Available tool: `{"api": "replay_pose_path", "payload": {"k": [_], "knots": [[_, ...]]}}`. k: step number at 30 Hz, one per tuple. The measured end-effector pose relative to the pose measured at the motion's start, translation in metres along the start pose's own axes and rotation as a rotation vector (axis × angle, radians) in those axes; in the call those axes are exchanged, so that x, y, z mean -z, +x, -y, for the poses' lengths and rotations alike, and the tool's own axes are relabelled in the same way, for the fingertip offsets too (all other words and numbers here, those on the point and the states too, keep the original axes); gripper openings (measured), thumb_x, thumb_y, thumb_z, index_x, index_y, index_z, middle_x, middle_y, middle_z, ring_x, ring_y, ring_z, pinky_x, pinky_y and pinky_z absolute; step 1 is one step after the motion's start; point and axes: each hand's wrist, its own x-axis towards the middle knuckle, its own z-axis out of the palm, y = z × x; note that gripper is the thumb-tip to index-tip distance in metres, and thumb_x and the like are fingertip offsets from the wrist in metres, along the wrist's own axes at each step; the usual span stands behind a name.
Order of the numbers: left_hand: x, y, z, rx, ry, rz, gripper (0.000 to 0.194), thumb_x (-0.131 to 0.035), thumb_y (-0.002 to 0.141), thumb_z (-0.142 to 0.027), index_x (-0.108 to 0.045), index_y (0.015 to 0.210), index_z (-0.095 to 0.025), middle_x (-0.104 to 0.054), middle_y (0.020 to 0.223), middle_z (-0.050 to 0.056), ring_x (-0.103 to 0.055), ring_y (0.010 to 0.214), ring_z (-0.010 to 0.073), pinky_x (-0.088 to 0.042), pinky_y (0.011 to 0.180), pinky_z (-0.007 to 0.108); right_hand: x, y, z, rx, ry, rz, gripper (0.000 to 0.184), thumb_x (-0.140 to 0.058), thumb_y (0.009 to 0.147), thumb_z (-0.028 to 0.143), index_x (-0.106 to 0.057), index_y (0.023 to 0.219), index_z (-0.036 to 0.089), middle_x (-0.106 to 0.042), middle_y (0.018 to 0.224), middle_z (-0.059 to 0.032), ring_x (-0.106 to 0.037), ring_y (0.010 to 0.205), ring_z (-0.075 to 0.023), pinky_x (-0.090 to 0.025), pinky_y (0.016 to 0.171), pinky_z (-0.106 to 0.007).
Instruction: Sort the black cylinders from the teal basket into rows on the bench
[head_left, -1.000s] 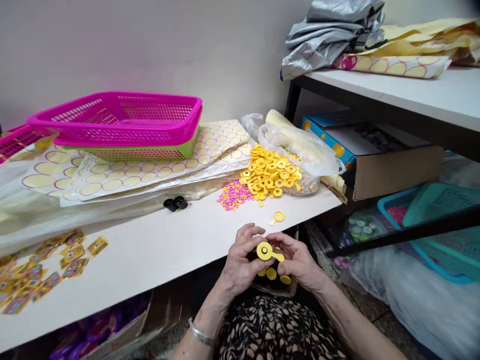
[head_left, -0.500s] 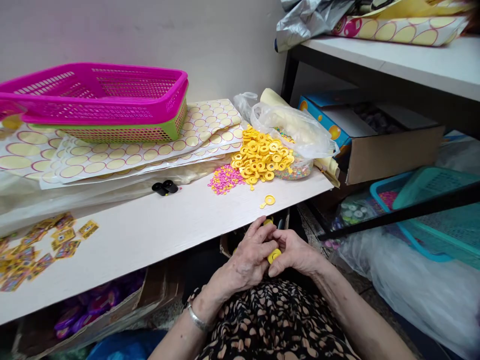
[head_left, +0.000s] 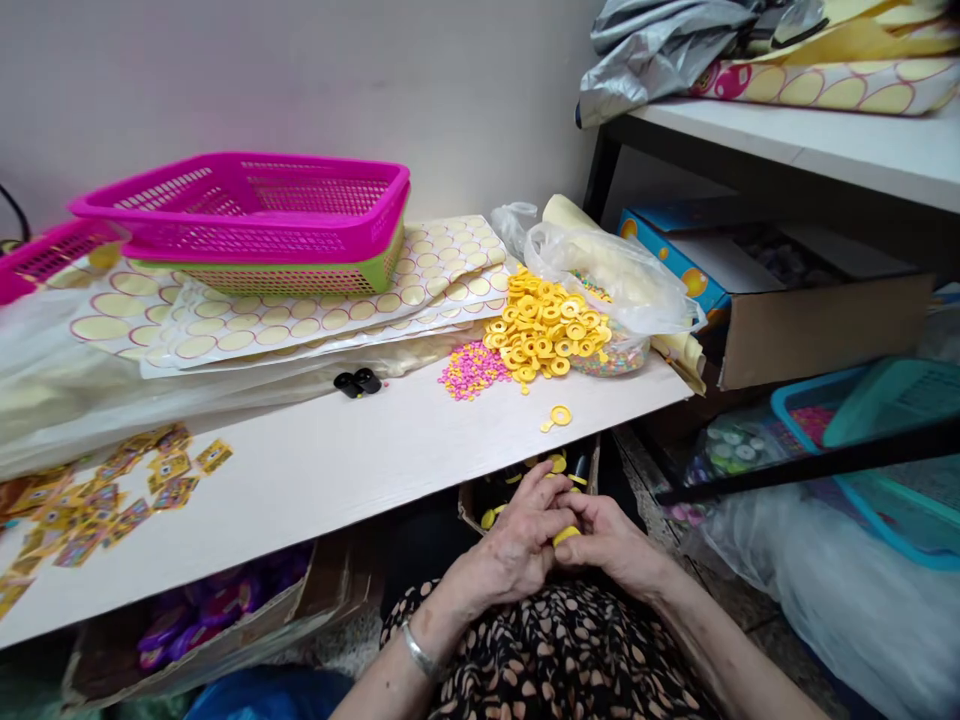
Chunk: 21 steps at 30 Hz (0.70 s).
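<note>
A yellow disc (head_left: 567, 537) is held in the right hand (head_left: 615, 545), thumb and fingers closed on it; by the left hand (head_left: 516, 540), fingers curled, it is partly covered, and whether it is gripped there cannot be told. Beyond, yellow rings (head_left: 551, 325) are heaped on the table (head_left: 337, 465).

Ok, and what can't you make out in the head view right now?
All in the head view:
Yellow piece: mostly covered by left hand and right hand.
Box by the hands: partly hidden by the left hand and desk.
Cards: pile cut off by the left edge; print too small.
Blue box: contents lost in shadow.
</note>
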Motion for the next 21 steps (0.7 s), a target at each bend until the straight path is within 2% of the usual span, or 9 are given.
{"api": "replay_pose_path", "payload": {"k": [3,6,8,11,13,15,17,19,21], "knots": [[-0.004,-0.003,0.005,-0.003,0.018,-0.012,0.025,-0.054,0.071,-0.01,-0.065,0.092,-0.018,-0.052,0.124,0.011,-0.033,0.128,0.0299,-0.026,0.11,0.049,-0.004,0.004,-0.009,0.043,-0.021,-0.049,0.031,-0.074,0.062,0.026,-0.067,0.09,0.015,-0.061,0.079,-0.0007,-0.052,0.073,-0.0151,-0.041,0.065,-0.026],[-0.004,-0.008,0.011,0.024,0.023,-0.015,0.028,-0.057,0.069,-0.012,-0.064,0.095,-0.017,-0.052,0.122,0.012,-0.034,0.127,0.0305,-0.026,0.11,0.05,-0.008,0.008,-0.018,0.031,-0.076,-0.109,0.024,-0.071,0.066,0.032,-0.066,0.082,0.015,-0.059,0.073,-0.0005,-0.051,0.066,-0.0145,-0.04,0.061,-0.026],[-0.003,-0.01,0.012,0.041,0.018,-0.008,0.03,-0.057,0.068,-0.011,-0.063,0.096,-0.017,-0.053,0.122,0.012,-0.037,0.125,0.0292,-0.022,0.111,0.05,-0.009,0.01,-0.021,0.001,-0.099,-0.08,0.025,-0.069,0.067,0.035,-0.065,0.082,0.015,-0.059,0.071,-0.0005,-0.051,0.065,-0.0146,-0.039,0.059,-0.026],[-0.002,-0.012,0.013,0.035,0.034,0.014,0.032,-0.055,0.063,-0.005,-0.064,0.091,-0.016,-0.053,0.12,0.012,-0.044,0.12,0.026,-0.016,0.114,0.047,-0.007,0.015,-0.02,-0.015,-0.133,0.025,0.032,-0.07,0.065,0.034,-0.064,0.091,0.016,-0.061,0.078,-0.0017,-0.055,0.072,-0.018,-0.044,0.065,-0.028],[0.002,-0.013,0.015,0.013,0.055,-0.008,0.033,-0.058,0.061,-0.006,-0.064,0.092,-0.015,-0.052,0.122,0.013,-0.044,0.12,0.0272,-0.02,0.113,0.046,0.0,0.021,-0.02,0.034,-0.286,-0.006,0.032,-0.067,0.069,0.035,-0.063,0.096,0.017,-0.062,0.084,-0.0036,-0.057,0.08,-0.0208,-0.046,0.072,-0.031],[0.014,-0.017,0.023,0.012,0.047,-0.116,0.037,-0.063,0.064,-0.012,-0.063,0.101,-0.016,-0.049,0.127,0.014,-0.042,0.123,0.0288,-0.03,0.108,0.046,0.011,0.028,-0.024,0.11,-0.611,-0.17,0.032,-0.061,0.075,0.036,-0.061,0.1,0.017,-0.062,0.09,-0.0057,-0.058,0.083,-0.0229,-0.046,0.074,-0.034],[0.034,-0.023,0.039,0.071,0.014,-0.323,0.038,-0.063,0.071,-0.019,-0.061,0.108,-0.018,-0.048,0.13,0.015,-0.045,0.121,0.0274,-0.041,0.099,0.044,0.023,0.034,-0.031,0.214,-1.008,-0.351,0.033,-0.057,0.079,0.035,-0.059,0.106,0.016,-0.062,0.096,-0.0086,-0.057,0.088,-0.0257,-0.046,0.079,-0.038],[0.062,-0.032,0.061,0.235,0.024,-0.589,0.027,-0.064,0.073,-0.023,-0.065,0.099,-0.018,-0.055,0.12,0.013,-0.054,0.109,0.0248,-0.046,0.091,0.041,0.033,0.039,-0.037,0.325,-1.34,-0.427,0.036,-0.057,0.081,0.033,-0.058,0.111,0.014,-0.062,0.102,-0.0124,-0.056,0.094,-0.0284,-0.044,0.086,-0.043],[0.089,-0.041,0.084,0.453,0.063,-0.817,0.025,-0.068,0.067,-0.028,-0.068,0.089,-0.016,-0.061,0.107,0.011,-0.059,0.095,0.0237,-0.049,0.083,0.038,0.038,0.043,-0.042,0.406,-1.557,-0.413,0.037,-0.057,0.082,0.033,-0.057,0.112,0.012,-0.062,0.104,-0.0144,-0.055,0.096,-0.0298,-0.042,0.089,-0.046]]}}
